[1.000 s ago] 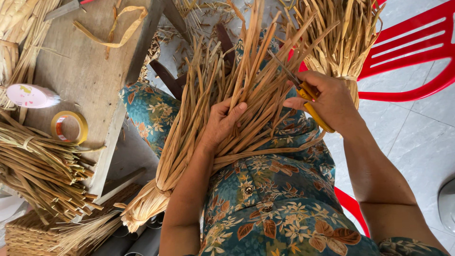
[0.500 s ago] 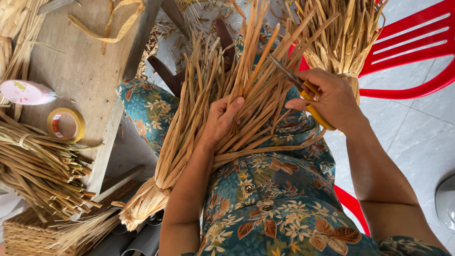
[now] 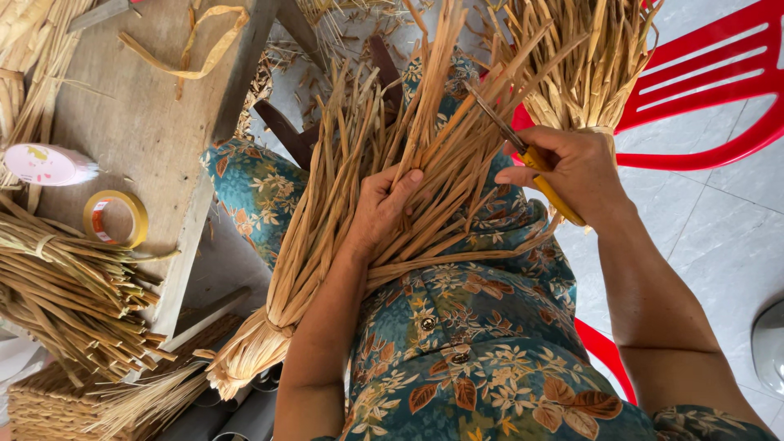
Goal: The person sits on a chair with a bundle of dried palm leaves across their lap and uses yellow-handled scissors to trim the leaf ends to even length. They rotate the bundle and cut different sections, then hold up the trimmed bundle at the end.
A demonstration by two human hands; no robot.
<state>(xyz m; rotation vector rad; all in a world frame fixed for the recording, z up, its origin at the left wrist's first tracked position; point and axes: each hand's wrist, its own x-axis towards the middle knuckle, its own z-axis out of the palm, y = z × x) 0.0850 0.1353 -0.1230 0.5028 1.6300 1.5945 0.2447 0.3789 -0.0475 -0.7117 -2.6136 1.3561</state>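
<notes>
Straw bundle [image 3: 359, 204] lies slantwise across the lap, bound end low left by the knee, loose ends fanning up toward the top of the view. Left hand [image 3: 384, 208] lies on the middle of the bundle, fingers curled around some stalks and pressing them down. Right hand [image 3: 572, 167] is just right of the bundle, closed around the yellow handles of scissors [image 3: 523, 151], blades pointing up-left into the stalks. Versus half a second ago: left-hand fingers curl more tightly into the stalks, right hand sits about the same, the view barely shifted. Stalks are dry, flat, pale tan, stiff, with frayed tips. A second tied sheaf [image 3: 588, 65] stands behind the right hand. Wooden counter [image 3: 122, 122] at left carries a tape roll [image 3: 116, 219] and more straw bunches [image 3: 65, 294]. Red plastic chair [image 3: 710, 90] at right on a tiled floor [image 3: 719, 245].
</notes>
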